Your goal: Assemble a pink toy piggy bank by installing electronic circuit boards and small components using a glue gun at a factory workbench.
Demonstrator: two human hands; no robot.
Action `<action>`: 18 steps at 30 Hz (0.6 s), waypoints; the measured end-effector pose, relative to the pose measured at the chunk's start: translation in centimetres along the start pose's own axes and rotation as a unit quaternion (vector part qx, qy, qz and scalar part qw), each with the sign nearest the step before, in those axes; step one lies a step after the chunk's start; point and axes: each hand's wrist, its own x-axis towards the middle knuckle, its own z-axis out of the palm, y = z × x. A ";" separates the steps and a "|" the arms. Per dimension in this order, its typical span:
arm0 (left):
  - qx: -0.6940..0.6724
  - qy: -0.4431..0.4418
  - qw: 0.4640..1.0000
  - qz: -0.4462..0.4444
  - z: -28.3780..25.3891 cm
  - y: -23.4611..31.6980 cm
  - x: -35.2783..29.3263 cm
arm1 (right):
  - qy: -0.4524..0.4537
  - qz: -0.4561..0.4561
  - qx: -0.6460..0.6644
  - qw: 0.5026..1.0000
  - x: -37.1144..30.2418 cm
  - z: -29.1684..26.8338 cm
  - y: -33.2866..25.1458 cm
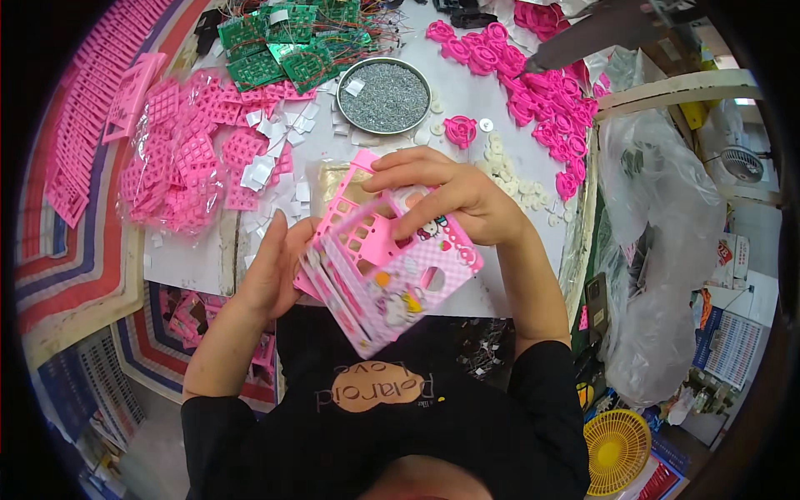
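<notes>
A pink plastic toy casing [379,240] with square cut-outs is held up over the near edge of the table. My left hand [279,265] grips its left side, thumb raised along the edge. A printed cartoon panel or sticker sheet [407,293], pink checked with holes in it, lies tilted across the casing's front; whether it is fixed there I cannot tell. My right hand [458,200] reaches over the top right, fingers bent onto the casing and panel. Behind the casing lies a gold-brown wrapped packet [327,177], partly covered.
A round tin of small screws [383,96] stands mid-table. Around it are green circuit boards [304,62] with wires, bagged pink keypads [179,158], white paper squares [262,171], pink rings [542,100] and white round parts [500,171]. A dark tool [575,46] hangs at the upper right.
</notes>
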 end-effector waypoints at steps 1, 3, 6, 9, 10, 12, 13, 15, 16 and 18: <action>-0.026 -0.024 0.999 -0.002 0.1 0.2 0.0 | -0.002 0.006 -0.020 1.000 0.0 -0.1 0.1; 0.120 0.003 0.993 -0.004 0.8 0.3 -0.1 | -0.006 0.017 -0.060 0.998 -0.1 -0.1 0.2; 0.146 0.019 0.989 0.000 1.2 0.3 -0.2 | 0.205 0.210 -0.126 0.948 0.0 1.3 -1.0; 0.131 0.050 0.988 0.065 1.2 -0.1 -0.7 | 0.394 0.291 0.137 0.861 -1.3 3.1 -0.5; 0.133 0.064 0.984 0.098 1.2 -0.4 -0.7 | 0.409 0.287 0.335 0.799 -2.1 4.2 -0.8; 0.148 0.087 0.976 0.133 1.5 -1.1 -0.7 | 0.395 0.264 0.514 0.714 -3.6 7.9 -1.6; 0.155 0.096 0.972 0.146 1.6 -1.5 -0.7 | 0.388 0.257 0.509 0.724 -3.6 9.9 -1.8; 0.340 0.139 0.903 0.223 1.6 -2.0 -0.5 | 0.367 0.236 0.398 0.807 -3.0 10.9 -2.8; 0.466 0.161 0.826 0.273 1.6 -1.8 -0.5 | 0.356 0.223 0.338 0.842 -2.7 11.1 -3.1; 0.612 0.149 0.707 0.322 1.1 -1.0 -0.2 | 0.342 0.235 0.323 0.851 -2.5 11.0 -3.3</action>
